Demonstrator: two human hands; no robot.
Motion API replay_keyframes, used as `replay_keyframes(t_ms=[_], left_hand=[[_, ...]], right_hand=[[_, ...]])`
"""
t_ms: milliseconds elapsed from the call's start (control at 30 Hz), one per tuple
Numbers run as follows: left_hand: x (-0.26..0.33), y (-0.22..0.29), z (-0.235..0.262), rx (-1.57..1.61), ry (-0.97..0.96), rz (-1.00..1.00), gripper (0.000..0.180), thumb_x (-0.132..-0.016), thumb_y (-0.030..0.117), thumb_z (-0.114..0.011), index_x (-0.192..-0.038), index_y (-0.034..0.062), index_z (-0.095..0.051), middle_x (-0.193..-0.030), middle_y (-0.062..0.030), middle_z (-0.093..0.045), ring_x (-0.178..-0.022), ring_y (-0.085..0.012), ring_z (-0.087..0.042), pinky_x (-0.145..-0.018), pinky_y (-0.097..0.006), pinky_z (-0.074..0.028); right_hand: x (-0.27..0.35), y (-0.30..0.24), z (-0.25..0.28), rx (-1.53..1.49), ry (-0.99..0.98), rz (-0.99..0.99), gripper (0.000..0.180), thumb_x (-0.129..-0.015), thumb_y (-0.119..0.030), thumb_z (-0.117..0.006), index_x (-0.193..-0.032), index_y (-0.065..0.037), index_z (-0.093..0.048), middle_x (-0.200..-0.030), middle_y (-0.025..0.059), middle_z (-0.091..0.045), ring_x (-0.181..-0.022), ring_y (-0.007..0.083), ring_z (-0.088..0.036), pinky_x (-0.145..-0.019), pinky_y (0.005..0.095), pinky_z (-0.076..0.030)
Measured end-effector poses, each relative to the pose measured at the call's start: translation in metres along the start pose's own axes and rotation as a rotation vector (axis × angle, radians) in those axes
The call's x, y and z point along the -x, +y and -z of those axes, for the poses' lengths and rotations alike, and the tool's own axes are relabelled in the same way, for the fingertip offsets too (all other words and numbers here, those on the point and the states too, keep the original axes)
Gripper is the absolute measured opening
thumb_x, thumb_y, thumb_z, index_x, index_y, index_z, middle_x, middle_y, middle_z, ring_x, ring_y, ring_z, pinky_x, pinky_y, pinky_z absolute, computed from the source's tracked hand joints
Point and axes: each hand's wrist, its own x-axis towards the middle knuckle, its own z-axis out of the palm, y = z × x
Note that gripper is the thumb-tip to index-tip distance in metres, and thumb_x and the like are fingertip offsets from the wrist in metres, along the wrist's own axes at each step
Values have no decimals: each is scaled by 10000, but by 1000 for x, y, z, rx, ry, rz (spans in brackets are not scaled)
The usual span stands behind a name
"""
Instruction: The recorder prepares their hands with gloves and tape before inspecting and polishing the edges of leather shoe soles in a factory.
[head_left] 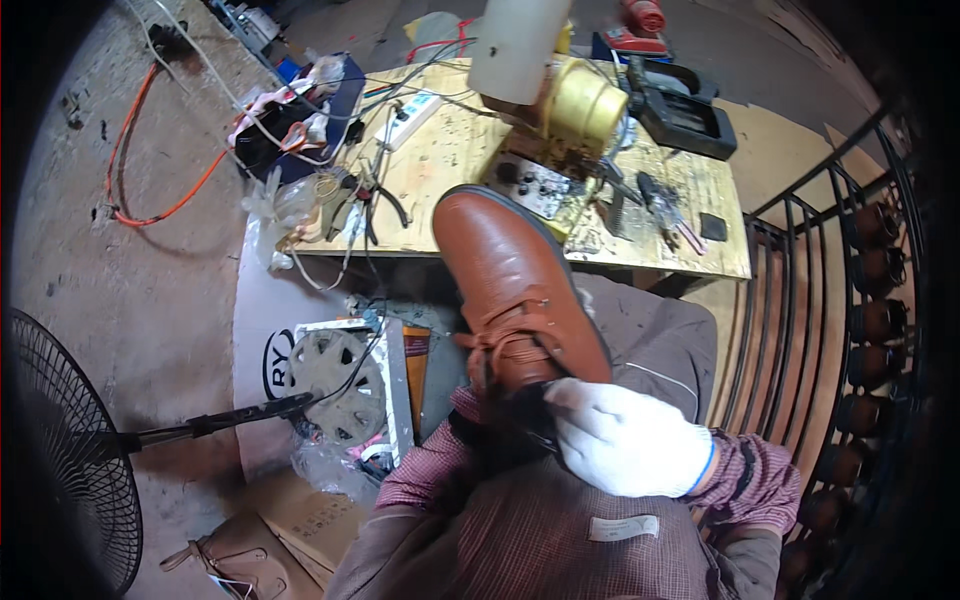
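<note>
Fingers of your right hand [628, 440], in a white knit glove, were curled shut around the heel end of the brown leather shoe [515, 290], gripping its collar. Your left hand could not be seen: the sleeve ran in behind the shoe's opening, so whether it was inside the shoe or clamped on it, I cannot tell.

From the head camera, the one view you had, the shoe was over your lap, toe pointing away from you toward the plywood workbench [450, 170], its toe cap just overlapping the bench's near edge. Beyond the toe stood a brass-coloured machine [575, 105] with a small control box [530, 185] below it. Left of the shoe, on the floor, lay a hubcap [335, 385] on white cardboard, and farther left a black fan [60, 450]. Right of the shoe, a dark metal rack [850, 300] held more brown shoes.

To have done this well, I judge you needed to keep the heel firmly braced, hold the sole level, and present the toe squarely to the machine.
</note>
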Motion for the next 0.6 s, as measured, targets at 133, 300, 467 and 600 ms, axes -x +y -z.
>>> replay_keyframes(t_ms=[133, 300, 467, 600], left_hand=[[-18, 49, 49, 2, 49, -108, 830, -1092, 664, -458, -1631, 33, -427, -1511, -122, -566, -1299, -219, -598, -1077, -388, -486], [-67, 93, 88, -83, 105, -233, 832, -1100, 676, -439, -1640, 42, -429, -1547, -135, -552, -1351, -244, -578, -1131, -409, -463], [-88, 122, 80, -124, 85, -326, 835, -1109, 688, -420, -1649, 52, -430, -1582, -148, -539, -1404, -268, -557, -1185, -430, -440], [-72, 121, 44, -124, -43, -381, 837, -1115, 698, -404, -1657, 60, -430, -1611, -159, -529, -1446, -288, -540, -1228, -447, -422]], right_hand=[[-5, 14, -3, -203, 71, -127, 455, -724, -202, -739, -1115, 31, -764, -1181, 206, -726, -1125, 403, -702, -995, 523, -593], [40, 20, 16, -4, 172, -656, 588, -1008, -533, -666, -1249, -10, -786, -1240, 229, -749, -1238, 478, -689, -1238, 657, -369], [89, 2, 5, 102, 256, -976, 546, -1034, -465, -686, -1279, 15, -771, -1304, 231, -742, -1320, 489, -652, -1282, 638, -338], [109, -6, -7, 127, 185, -1016, 498, -1054, -422, -695, -1326, -6, -738, -1377, 202, -719, -1360, 481, -628, -1280, 655, -346]])
